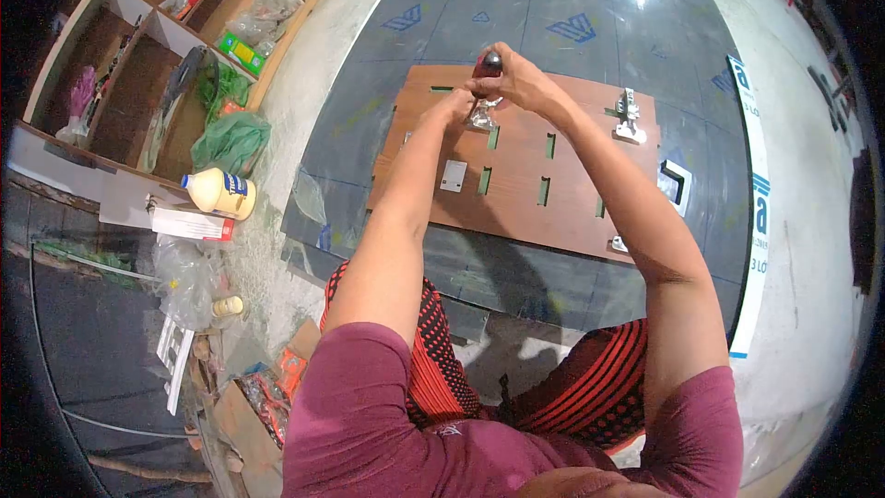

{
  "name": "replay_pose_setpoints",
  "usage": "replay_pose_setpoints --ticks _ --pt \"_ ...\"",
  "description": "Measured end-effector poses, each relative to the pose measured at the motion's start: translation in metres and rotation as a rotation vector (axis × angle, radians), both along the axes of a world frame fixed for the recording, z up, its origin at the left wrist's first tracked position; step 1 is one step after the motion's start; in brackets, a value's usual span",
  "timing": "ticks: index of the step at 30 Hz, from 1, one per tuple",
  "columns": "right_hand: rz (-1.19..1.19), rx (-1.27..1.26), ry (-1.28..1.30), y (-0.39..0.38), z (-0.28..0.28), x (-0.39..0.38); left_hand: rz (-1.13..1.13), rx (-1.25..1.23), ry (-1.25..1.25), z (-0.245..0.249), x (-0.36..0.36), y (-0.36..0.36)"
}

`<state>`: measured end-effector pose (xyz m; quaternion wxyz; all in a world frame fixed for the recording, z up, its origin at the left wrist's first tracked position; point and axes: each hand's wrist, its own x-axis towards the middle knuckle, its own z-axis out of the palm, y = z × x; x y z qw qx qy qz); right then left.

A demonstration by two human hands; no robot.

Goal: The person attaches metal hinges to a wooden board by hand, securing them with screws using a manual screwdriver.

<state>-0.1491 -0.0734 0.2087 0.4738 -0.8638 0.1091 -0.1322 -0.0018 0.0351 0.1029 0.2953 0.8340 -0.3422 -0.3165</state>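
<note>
My right hand (518,83) is wrapped around the red and dark handle of what looks like a screwdriver (493,61), held upright with its rounded end toward me. Just beside it, my left hand (454,105) is closed, its fingers pinched near the tool's lower part; what they grip is hidden. Below both hands, a metal cabinet hinge (482,117) sits on a brown wooden panel (424,143) with several green-edged slots. More hinges lie at the panel's right, one hinge (629,120) near the upper corner and another (619,244) near the lower edge.
The panel rests on a dark sheet-covered work surface (369,83) with a white edge strip. A white square frame (678,186) lies right of the panel. Shelving (138,46) with bags stands left, near a yellowish jug (224,194) and a white-and-red box (192,223).
</note>
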Motion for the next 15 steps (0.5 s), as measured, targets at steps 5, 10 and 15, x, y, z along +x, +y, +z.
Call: replay_pose_setpoints --ticks 5,10,15 --pt "0.301 0.260 -0.078 -0.008 -0.009 0.006 0.024 -0.293 0.293 -0.018 0.010 -0.002" --pt "-0.003 -0.159 -0.075 -0.001 -0.005 0.002 0.073 -0.326 0.357 -0.021 0.010 -0.008" --pt "0.216 0.179 -0.185 -0.008 -0.018 0.009 0.090 -0.334 0.380 -0.021 0.012 -0.010"
